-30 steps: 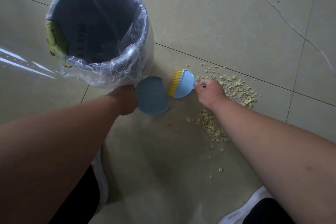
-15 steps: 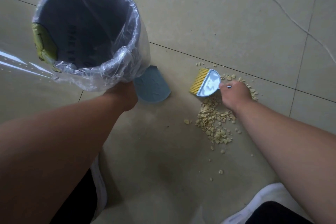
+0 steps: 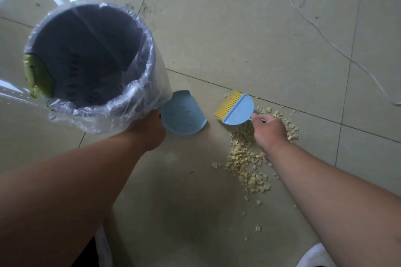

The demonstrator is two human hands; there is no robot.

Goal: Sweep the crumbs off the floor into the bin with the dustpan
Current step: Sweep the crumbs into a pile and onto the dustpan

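Observation:
A small blue dustpan (image 3: 182,115) lies on the tiled floor beside the base of the bin, and my left hand (image 3: 147,132) grips its near end. My right hand (image 3: 269,131) is closed on the handle of a small blue brush (image 3: 237,110) with yellow bristles pointing up-left. Pale yellow crumbs (image 3: 247,165) lie in a pile under and below my right hand, with loose bits scattered toward the bottom. The grey bin (image 3: 91,60), lined with a clear plastic bag, stands at the left. The dustpan holds no crumbs that I can see.
A yellow-green patch (image 3: 35,76) sits inside the bin's left rim. Dark specks lie on the tiles behind the bin. A thin white cord (image 3: 325,34) runs across the floor at the upper right. White shoes (image 3: 314,256) show at the bottom edge.
The brush moved right, away from the dustpan, and now sits at the top of the crumb pile. The view shifted, so the bin appears lower. My left hand stays on the dustpan.

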